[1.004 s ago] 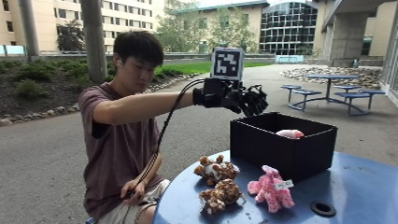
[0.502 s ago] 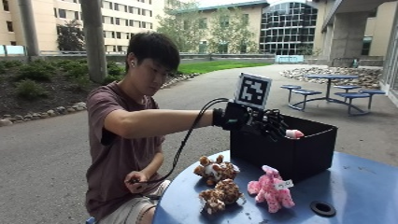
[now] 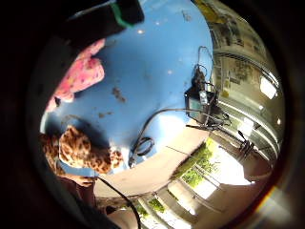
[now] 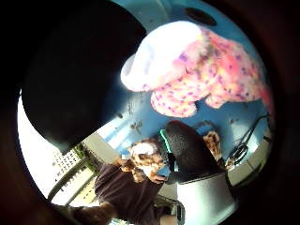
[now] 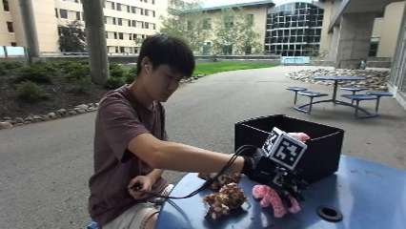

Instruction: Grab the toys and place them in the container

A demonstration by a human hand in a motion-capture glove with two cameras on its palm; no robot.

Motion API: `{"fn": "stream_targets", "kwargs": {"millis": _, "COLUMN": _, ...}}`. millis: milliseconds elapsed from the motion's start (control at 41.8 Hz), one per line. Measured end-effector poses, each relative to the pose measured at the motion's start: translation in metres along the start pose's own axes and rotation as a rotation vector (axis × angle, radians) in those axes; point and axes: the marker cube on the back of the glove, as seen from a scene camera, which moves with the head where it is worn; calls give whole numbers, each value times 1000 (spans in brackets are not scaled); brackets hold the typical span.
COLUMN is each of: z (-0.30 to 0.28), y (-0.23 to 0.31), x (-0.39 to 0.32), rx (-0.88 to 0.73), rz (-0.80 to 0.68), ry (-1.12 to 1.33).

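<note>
Hovered directly above the pink plush toy, gloved right hand palm down, fingers spread and holding nothing (no contact visible). Lay on the blue surface just before the black container, long axis running away from it.

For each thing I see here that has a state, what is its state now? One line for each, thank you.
black container: upright on the blue table, open at the top, a pink toy showing at its rim.
pink plush toy: lying on the table, not lifted.
two brown spotted plush toys: lying on the table, untouched.
gloved right hand: low over the pink plush toy; fingers hidden.
</note>
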Motion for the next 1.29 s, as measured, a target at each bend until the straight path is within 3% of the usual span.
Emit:
{"fn": "stream_targets", "kwargs": {"millis": 96, "z": 29, "y": -16, "x": 0, "rx": -14, "rz": -1, "ry": -47}}
{"fn": "stream_targets", "kwargs": {"millis": 454, "z": 46, "y": -32, "x": -14, "rx": 371, "rz": -38, "ry": -192}}
{"fn": "stream_targets", "kwargs": {"millis": 670, "z": 21, "y": -10, "x": -7, "rx": 307, "rz": -36, "ry": -270}}
{"fn": "stream_targets", "kwargs": {"millis": 861, "z": -47, "y": 41, "x": 10, "rx": 373, "rz": 12, "ry": -270}}
{"fn": "stream_targets", "kwargs": {"millis": 1172, "z": -230, "y": 129, "x": -12, "rx": 567, "rz": 84, "ry": -117}}
{"fn": "stream_targets", "kwargs": {"millis": 1291, "z": -273, "y": 136, "x": -40, "rx": 624, "rz": -6, "ry": -84}}
